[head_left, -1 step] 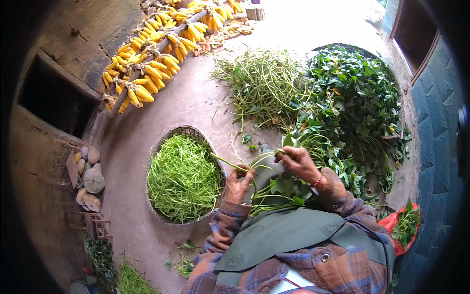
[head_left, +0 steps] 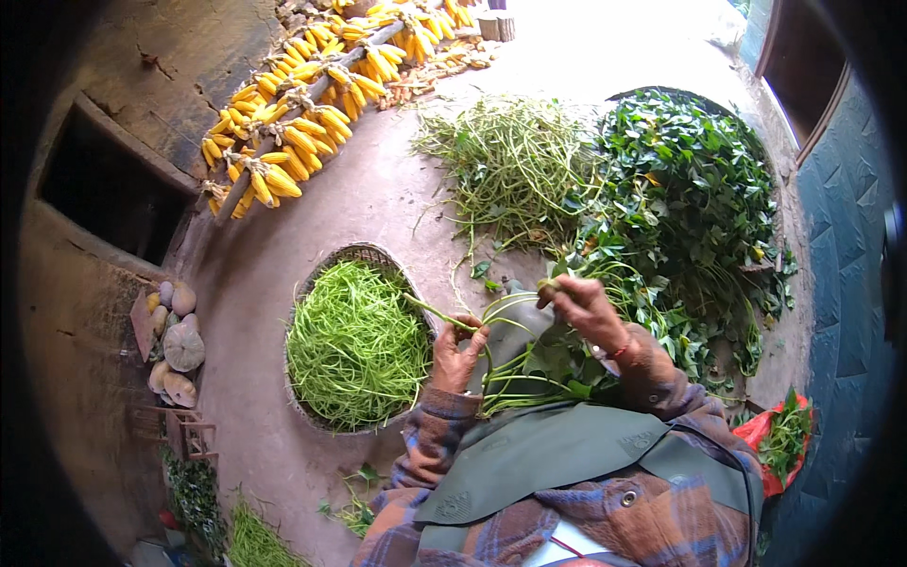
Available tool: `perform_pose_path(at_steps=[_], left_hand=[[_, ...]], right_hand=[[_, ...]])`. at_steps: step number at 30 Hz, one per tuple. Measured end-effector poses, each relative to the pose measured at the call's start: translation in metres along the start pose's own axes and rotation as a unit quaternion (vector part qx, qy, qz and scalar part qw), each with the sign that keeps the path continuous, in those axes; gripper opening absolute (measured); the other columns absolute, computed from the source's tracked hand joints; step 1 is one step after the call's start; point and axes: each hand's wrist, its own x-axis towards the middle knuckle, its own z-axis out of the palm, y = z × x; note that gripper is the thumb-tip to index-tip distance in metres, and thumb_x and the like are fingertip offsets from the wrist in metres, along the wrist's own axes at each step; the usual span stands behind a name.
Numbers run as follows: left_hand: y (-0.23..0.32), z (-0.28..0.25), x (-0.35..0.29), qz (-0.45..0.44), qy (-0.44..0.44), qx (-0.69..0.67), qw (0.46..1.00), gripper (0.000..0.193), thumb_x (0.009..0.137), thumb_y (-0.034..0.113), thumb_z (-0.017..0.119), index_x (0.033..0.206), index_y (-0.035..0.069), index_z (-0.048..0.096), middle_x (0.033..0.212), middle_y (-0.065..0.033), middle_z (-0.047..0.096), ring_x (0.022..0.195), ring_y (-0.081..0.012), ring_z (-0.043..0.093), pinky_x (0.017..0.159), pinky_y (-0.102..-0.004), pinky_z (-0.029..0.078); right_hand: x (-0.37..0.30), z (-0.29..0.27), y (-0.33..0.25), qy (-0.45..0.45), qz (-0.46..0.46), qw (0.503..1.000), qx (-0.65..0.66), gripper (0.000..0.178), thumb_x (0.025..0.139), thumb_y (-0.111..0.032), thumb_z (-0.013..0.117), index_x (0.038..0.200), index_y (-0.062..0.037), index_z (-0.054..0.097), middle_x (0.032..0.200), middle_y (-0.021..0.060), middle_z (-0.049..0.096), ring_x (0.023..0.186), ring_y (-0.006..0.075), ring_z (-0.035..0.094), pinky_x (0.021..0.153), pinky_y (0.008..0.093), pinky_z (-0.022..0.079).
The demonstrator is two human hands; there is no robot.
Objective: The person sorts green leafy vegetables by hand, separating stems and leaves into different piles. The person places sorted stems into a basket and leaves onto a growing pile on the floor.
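My left hand (head_left: 457, 355) pinches a bundle of long green vine stems (head_left: 491, 376) over my lap, with one thick stem poking out toward the basket. To its right, my right hand (head_left: 588, 310) is closed on the upper end of a thin stem that arches between the two hands. Broad green leaves (head_left: 553, 359) on these stems lie across the dark green apron (head_left: 548, 444). Just left of my left hand stands a woven basket (head_left: 364, 249) heaped with thin bright green stalks (head_left: 357, 345).
Ahead lie a pile of bare stems (head_left: 515, 165) and, at right, a large leafy heap (head_left: 680, 189). Corn cobs (head_left: 283, 156) hang on a pole at far left. Pumpkins (head_left: 182, 345) sit by the left wall; a red bag (head_left: 756, 430) of greens is at right.
My right hand has moved slightly to the right, away from my left hand. My left hand keeps its grip on the stems.
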Motion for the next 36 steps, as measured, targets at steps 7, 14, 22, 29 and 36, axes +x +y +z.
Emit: perform_pose_path(at_steps=[7,14,22,29,36], left_hand=[[0.051,-0.039,0.016,0.001,-0.115,0.028,0.993,0.030,0.089,0.013,0.070,0.112,0.000,0.057,0.098,-0.0079,0.066,0.092,-0.0163,0.065,0.086,-0.0305,0.052],[0.089,-0.044,0.026,0.049,-0.191,0.100,0.975,0.037,0.087,0.002,0.067,0.121,0.001,0.053,0.107,-0.0060,0.064,0.100,-0.0136,0.062,0.090,-0.0304,0.050],[0.034,-0.019,0.010,0.018,0.094,0.020,0.995,0.026,0.082,0.003,0.076,0.103,0.001,0.060,0.093,-0.0043,0.067,0.086,-0.0108,0.065,0.078,-0.0261,0.054],[0.017,-0.007,-0.004,0.001,0.094,-0.070,0.993,0.022,0.087,0.002,0.070,0.109,-0.001,0.066,0.087,-0.0033,0.069,0.080,-0.0087,0.065,0.074,-0.0228,0.053],[0.031,-0.005,-0.003,-0.077,-0.029,-0.066,0.994,0.033,0.089,0.003,0.069,0.121,-0.001,0.064,0.089,-0.0038,0.068,0.080,-0.0090,0.065,0.073,-0.0215,0.053]], right_hand=[[0.041,0.003,-0.127,0.034,-0.237,0.962,-0.133,0.011,0.092,-0.009,0.062,0.099,-0.0018,0.067,0.079,0.0084,0.066,0.067,0.0134,0.061,0.059,0.0287,0.050],[0.067,0.046,-0.060,-0.277,-0.139,0.906,-0.288,0.039,0.082,-0.044,0.070,0.089,-0.0055,0.065,0.077,0.0195,0.064,0.075,0.0402,0.064,0.064,0.0466,0.050],[0.049,0.053,-0.015,-0.135,-0.132,0.949,-0.251,0.017,0.084,-0.024,0.067,0.087,-0.0077,0.068,0.073,0.0172,0.064,0.072,0.0386,0.064,0.063,0.0463,0.050],[0.040,0.040,0.004,-0.117,-0.256,0.901,-0.331,0.009,0.082,-0.015,0.066,0.085,-0.0068,0.063,0.075,0.0099,0.059,0.077,0.0317,0.060,0.066,0.0424,0.049],[0.076,0.009,-0.022,-0.259,-0.385,0.776,-0.428,0.010,0.076,-0.016,0.063,0.075,-0.0105,0.055,0.074,0.0035,0.055,0.080,0.0259,0.054,0.073,0.0384,0.046]])
